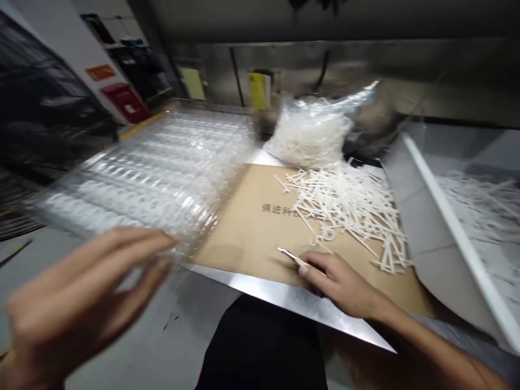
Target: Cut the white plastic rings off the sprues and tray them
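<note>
My left hand, smeared a little by motion, is at the near corner of a clear plastic tray. Its fingertips and thumb close on the corner. White small parts fill rows of the tray. My right hand holds a small knife with a thin metal blade and a pale handle, its tip pointing left above the cardboard. Just beyond this hand lies a loose pile of white plastic parts, thin sticks with some ring-shaped ends.
Behind the pile sits a clear plastic bag stuffed with pale parts. On the right stands a white bin holding more white parts. The bench's metal edge runs along the front. A red box is far left.
</note>
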Available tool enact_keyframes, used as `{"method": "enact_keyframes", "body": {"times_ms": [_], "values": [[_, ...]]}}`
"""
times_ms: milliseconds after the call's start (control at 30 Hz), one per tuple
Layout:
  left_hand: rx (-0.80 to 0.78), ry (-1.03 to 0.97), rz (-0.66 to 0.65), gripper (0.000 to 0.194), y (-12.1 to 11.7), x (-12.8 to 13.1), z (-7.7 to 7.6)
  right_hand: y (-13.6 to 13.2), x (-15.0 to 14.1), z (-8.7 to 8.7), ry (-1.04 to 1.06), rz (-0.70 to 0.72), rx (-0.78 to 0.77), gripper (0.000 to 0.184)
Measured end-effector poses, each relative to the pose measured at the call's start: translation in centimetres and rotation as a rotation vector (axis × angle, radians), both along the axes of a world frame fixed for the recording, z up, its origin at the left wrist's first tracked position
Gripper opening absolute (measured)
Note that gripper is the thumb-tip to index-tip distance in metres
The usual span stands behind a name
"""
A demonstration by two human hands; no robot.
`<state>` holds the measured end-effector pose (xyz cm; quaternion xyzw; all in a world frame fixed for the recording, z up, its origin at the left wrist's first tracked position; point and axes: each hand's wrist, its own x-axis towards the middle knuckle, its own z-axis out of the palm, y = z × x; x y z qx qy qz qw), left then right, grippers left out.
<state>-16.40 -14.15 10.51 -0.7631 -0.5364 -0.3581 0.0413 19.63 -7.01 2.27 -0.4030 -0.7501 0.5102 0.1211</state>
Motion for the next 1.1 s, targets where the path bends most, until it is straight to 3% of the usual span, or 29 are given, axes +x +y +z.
{"method": "enact_keyframes", "body": {"times_ms": [100, 200, 300, 400, 533, 733, 833, 967, 1100], "values": [[-0.03, 0.04, -0.262, 0.035, 1.2, 6.5, -1.7, 0.1, 0.1, 0.0, -0.027, 0.0, 0.056, 0.031], [-0.236, 0.002, -0.443, 0.023, 6.4, 12.0, -2.7, -0.3, 0.3, 0.0, -0.047, 0.003, 0.072, 0.029], [-0.394, 0.052, -0.617, 0.022, 12.2, 16.6, -3.9, -0.6, 0.3, 0.0, -0.049, 0.022, 0.115, 0.03], [-0.479, 0.254, -0.641, 0.022, 15.8, 20.5, -5.4, -0.7, 0.3, -0.2, -0.086, 0.044, 0.162, 0.031], [-0.56, 0.507, -0.577, 0.02, 16.7, 23.6, -6.6, -0.7, 0.3, -0.5, -0.08, 0.042, 0.188, 0.028], [-0.559, 0.44, -0.672, 0.039, 16.7, 23.4, -7.2, -0.7, 0.4, -0.6, -0.077, 0.059, 0.212, 0.036], [-0.513, 0.289, -0.669, 0.034, 16.9, 22.1, -7.2, -0.7, 0.5, -0.7, -0.11, 0.063, 0.214, 0.039], [-0.49, -0.012, -0.537, 0.023, 16.4, 18.5, -7.4, -0.5, 0.6, -0.7, -0.07, 0.071, 0.204, 0.039], [-0.654, -0.259, -0.422, 0.028, 14.7, 13.8, -8.6, -0.2, 0.9, -0.3, 0.013, 0.034, 0.192, 0.033]]}}
